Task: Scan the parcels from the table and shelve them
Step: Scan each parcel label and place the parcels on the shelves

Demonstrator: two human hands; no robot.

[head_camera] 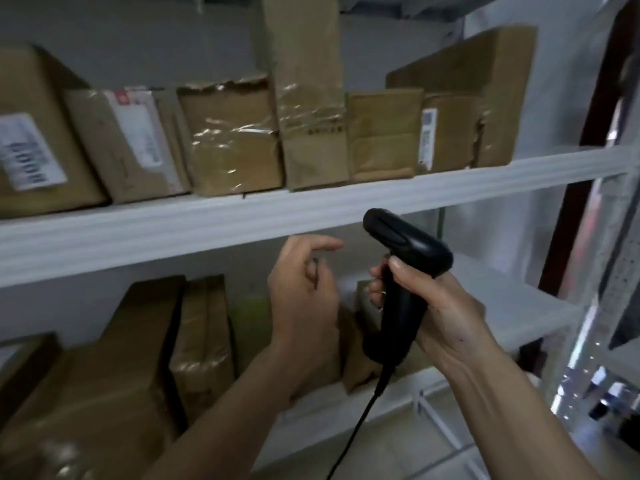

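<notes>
My right hand (440,313) grips the handle of a black corded barcode scanner (401,278), whose head points up and left toward the white upper shelf board (207,226). My left hand (304,299) hovers just left of the scanner with loosely curled fingers and holds nothing. Several brown cardboard parcels (232,140) stand in a row on the upper shelf, some with white labels. More brown parcels (201,334) lean on the lower shelf behind and left of my hands; one small parcel (356,355) is partly hidden behind my hands and the scanner.
The scanner's black cable (360,427) hangs down between my forearms. The right part of the lower shelf (512,306) is bare white board. A perforated metal shelf upright (602,306) and a dark door frame (588,133) stand at the right.
</notes>
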